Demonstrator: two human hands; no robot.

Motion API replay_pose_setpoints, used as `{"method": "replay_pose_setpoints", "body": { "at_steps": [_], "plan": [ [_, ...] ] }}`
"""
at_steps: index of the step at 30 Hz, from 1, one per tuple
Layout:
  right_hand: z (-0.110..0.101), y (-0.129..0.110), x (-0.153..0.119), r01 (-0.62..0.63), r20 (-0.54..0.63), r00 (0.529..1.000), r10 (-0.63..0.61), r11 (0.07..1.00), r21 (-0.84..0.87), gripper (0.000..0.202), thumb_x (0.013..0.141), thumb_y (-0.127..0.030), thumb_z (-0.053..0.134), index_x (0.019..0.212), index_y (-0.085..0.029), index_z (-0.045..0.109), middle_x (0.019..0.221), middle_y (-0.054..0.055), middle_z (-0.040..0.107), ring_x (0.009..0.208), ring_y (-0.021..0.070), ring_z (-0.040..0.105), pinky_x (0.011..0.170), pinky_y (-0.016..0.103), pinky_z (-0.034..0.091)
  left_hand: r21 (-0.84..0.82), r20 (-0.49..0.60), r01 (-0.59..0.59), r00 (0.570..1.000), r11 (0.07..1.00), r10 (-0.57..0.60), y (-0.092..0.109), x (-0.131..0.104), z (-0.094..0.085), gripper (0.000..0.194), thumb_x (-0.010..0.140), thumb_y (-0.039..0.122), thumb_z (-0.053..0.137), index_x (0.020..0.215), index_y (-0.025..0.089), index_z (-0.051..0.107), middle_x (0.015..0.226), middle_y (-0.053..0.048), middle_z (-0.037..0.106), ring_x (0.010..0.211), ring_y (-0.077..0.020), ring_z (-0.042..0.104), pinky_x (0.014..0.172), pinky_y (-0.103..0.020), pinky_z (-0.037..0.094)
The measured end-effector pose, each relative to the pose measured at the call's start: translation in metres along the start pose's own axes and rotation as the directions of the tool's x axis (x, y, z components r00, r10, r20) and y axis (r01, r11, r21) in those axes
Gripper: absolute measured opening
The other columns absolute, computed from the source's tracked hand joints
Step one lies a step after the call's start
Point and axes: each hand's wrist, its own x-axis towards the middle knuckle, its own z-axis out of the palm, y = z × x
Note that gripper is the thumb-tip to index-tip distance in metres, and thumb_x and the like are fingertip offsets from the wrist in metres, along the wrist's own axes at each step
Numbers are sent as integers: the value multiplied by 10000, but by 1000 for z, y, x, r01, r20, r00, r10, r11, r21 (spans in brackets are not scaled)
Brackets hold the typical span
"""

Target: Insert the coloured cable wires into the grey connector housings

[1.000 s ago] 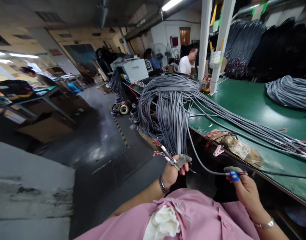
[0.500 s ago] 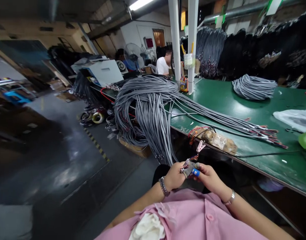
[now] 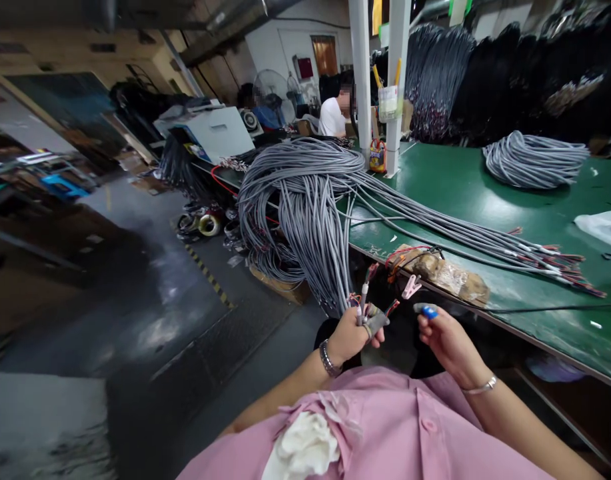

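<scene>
My left hand (image 3: 354,339) is closed round several grey cable ends (image 3: 364,293), whose stripped tips show thin coloured wires. A grey covering wraps its thumb. To the right, apart from it, my right hand (image 3: 448,343) has its fingers curled in, with a blue band and a grey tip on one digit. Anything inside those fingers is hidden. A pink clothes peg (image 3: 411,287) sits by the table edge between and above my hands. The large bundle of grey cables (image 3: 315,220) hangs over the table's edge just beyond my left hand.
More cable ends fan out across the green table (image 3: 435,180). A taped brown block (image 3: 450,277) lies along its front edge. A coiled grey bundle (image 3: 535,160) rests farther back. White posts (image 3: 395,87) rise from the table, and a person in white (image 3: 332,117) is behind.
My right hand has come away from my left and moved right. My left hand still grips the cable ends, now more exposed. The view has shifted slightly.
</scene>
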Motion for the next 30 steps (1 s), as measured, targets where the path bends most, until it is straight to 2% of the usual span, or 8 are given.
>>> {"method": "replay_pose_setpoints", "body": {
  "at_steps": [2,4,9,15,18,20,25,30],
  "plan": [
    [8,-2,-4,-26,131,990,45,990,-142,246,763,-310,705,968,-198,630,745,-10,570,531,64,440,487,196,399,-2,-20,-5,1000,1000,5,-1,0,-1,369,835,475,572,742,120,614,609,-36,630,454,-86,545,438,-176,369],
    [20,-1,-6,13,202,978,45,961,-275,254,767,-359,703,937,-189,621,744,-5,579,529,71,453,484,207,404,11,-6,-15,1000,1000,15,-4,1,0,352,821,458,599,741,116,623,620,-41,637,474,-91,562,455,-178,386],
    [37,3,6,142,202,977,-63,903,-405,275,733,-409,726,796,-178,590,603,-36,526,480,78,439,439,206,375,0,-2,7,1000,1000,-7,-9,3,7,311,774,426,659,752,120,608,648,-43,646,517,-112,594,504,-206,466],
    [34,0,13,149,256,966,-26,868,-474,269,733,-410,722,777,-162,627,605,-18,564,490,83,467,463,212,390,5,147,99,984,995,-99,-9,8,-1,358,727,457,696,689,117,591,555,-29,613,447,-100,555,452,-198,453],
    [32,-3,12,137,257,966,-13,872,-470,262,754,-411,702,770,-157,638,647,-3,593,510,87,494,492,221,404,-88,119,110,988,990,-99,-11,11,2,373,722,476,698,714,115,603,553,-23,613,454,-102,553,470,-210,465],
    [31,-3,11,123,239,971,-17,892,-435,248,770,-398,692,773,-156,640,668,4,607,510,82,490,496,219,390,-176,44,83,996,981,-76,-12,12,7,379,734,484,685,707,114,610,562,-26,619,473,-102,558,499,-218,476],
    [30,2,11,14,206,978,33,974,-226,188,759,-329,714,767,-170,613,646,-12,592,496,71,443,482,208,340,-279,-106,-15,994,960,-15,-12,12,16,391,777,473,648,634,111,601,611,-58,648,502,-105,570,490,-206,443],
    [32,3,14,38,158,988,-1,971,-236,189,746,-325,722,755,-167,618,609,-23,554,510,82,442,492,214,346,-218,3,57,998,974,-58,-7,13,13,353,742,451,690,667,125,577,559,-29,619,477,-107,565,477,-203,432]
  ]
}}
